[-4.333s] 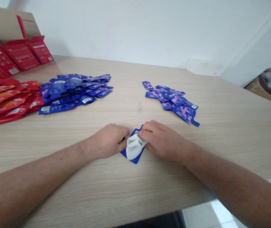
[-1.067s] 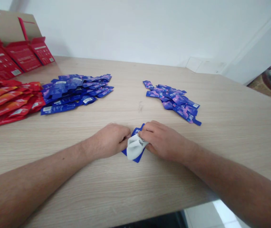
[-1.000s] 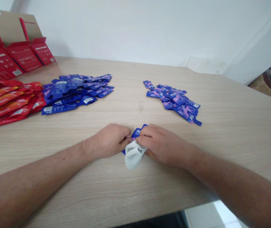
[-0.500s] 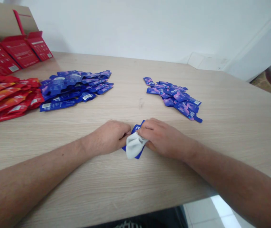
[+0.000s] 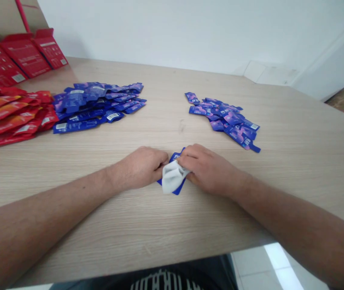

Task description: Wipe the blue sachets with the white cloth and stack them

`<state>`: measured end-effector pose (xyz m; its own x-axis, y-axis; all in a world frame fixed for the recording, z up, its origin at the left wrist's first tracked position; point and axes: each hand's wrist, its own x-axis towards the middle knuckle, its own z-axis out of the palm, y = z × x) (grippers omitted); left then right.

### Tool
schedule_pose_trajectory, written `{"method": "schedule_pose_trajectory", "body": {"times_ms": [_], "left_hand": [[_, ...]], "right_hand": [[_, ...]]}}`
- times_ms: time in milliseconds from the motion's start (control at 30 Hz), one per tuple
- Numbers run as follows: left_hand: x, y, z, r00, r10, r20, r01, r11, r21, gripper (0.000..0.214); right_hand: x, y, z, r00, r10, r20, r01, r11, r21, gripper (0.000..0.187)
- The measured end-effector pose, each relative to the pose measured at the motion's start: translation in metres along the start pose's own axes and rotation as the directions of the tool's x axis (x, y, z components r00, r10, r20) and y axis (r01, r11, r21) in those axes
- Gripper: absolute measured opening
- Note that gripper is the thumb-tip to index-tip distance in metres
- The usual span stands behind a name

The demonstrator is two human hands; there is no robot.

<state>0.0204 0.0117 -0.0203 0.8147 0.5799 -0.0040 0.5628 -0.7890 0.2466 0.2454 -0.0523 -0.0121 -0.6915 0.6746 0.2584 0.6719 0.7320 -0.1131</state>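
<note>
A small blue packet (image 5: pixel 176 155) lies on the wooden table (image 5: pixel 172 225) at the centre, with a crumpled white cloth (image 5: pixel 171 176) on top of it. My left hand (image 5: pixel 143 166) is closed, its fingertips pinching the cloth and the packet's left edge. My right hand (image 5: pixel 208 167) is also closed, pressing on the cloth and packet from the right. Most of the packet is hidden under the cloth and my fingers.
A pile of long blue packets (image 5: pixel 96 104) lies at the left, with red packets (image 5: pixel 11 117) further left and red cartons (image 5: pixel 17 56) behind. A smaller heap of blue-purple packets (image 5: pixel 224 121) sits at the right. The table's front edge is near my body.
The hands have stayed together on the cloth and packet, the cloth shifting slightly between them. The camera has tilted down a little, so everything sits higher in the picture.
</note>
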Motion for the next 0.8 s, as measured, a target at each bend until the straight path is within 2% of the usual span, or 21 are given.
{"method": "schedule_pose_trajectory", "body": {"times_ms": [67, 133, 267, 367, 467, 533, 633, 700, 800], "left_hand": [[0.000, -0.001, 0.000, 1.000, 0.001, 0.002, -0.001, 1.000, -0.004, 0.025], [0.001, 0.000, 0.000, 1.000, -0.007, 0.000, 0.007, 1.000, -0.004, 0.024], [0.002, 0.003, -0.003, 0.998, -0.069, 0.007, 0.069, 0.997, -0.037, 0.021], [0.001, 0.004, -0.008, 0.987, -0.163, 0.004, 0.162, 0.982, -0.096, 0.024], [-0.003, 0.000, -0.019, 0.966, -0.232, -0.115, 0.230, 0.973, -0.030, 0.025], [-0.007, -0.001, -0.027, 0.952, -0.191, -0.241, 0.225, 0.966, 0.126, 0.025], [-0.014, 0.004, -0.037, 0.932, -0.032, -0.360, 0.183, 0.900, 0.395, 0.027], [-0.020, 0.015, -0.040, 0.929, 0.089, -0.359, 0.120, 0.846, 0.520, 0.027], [-0.028, 0.037, -0.040, 0.933, 0.230, -0.276, -0.018, 0.797, 0.603, 0.021]], "right_hand": [[0.001, -0.009, 0.000, 0.993, -0.116, 0.032, 0.115, 0.993, 0.035, 0.017], [0.003, -0.009, 0.001, 0.990, -0.142, 0.021, 0.140, 0.989, 0.053, 0.019], [0.003, 0.025, 0.005, 0.993, 0.095, -0.071, -0.094, 0.995, 0.020, 0.020], [0.001, 0.056, 0.004, 0.949, 0.259, -0.180, -0.249, 0.965, 0.076, 0.018], [0.000, 0.068, 0.001, 0.901, 0.333, -0.277, -0.313, 0.943, 0.115, 0.021], [0.000, 0.067, -0.001, 0.884, 0.344, -0.316, -0.323, 0.939, 0.118, 0.023], [0.000, 0.063, -0.002, 0.869, 0.345, -0.354, -0.324, 0.938, 0.121, 0.025], [0.000, 0.062, -0.003, 0.853, 0.350, -0.386, -0.324, 0.937, 0.134, 0.028], [0.000, 0.062, -0.007, 0.812, 0.359, -0.461, -0.315, 0.933, 0.171, 0.032]]}}
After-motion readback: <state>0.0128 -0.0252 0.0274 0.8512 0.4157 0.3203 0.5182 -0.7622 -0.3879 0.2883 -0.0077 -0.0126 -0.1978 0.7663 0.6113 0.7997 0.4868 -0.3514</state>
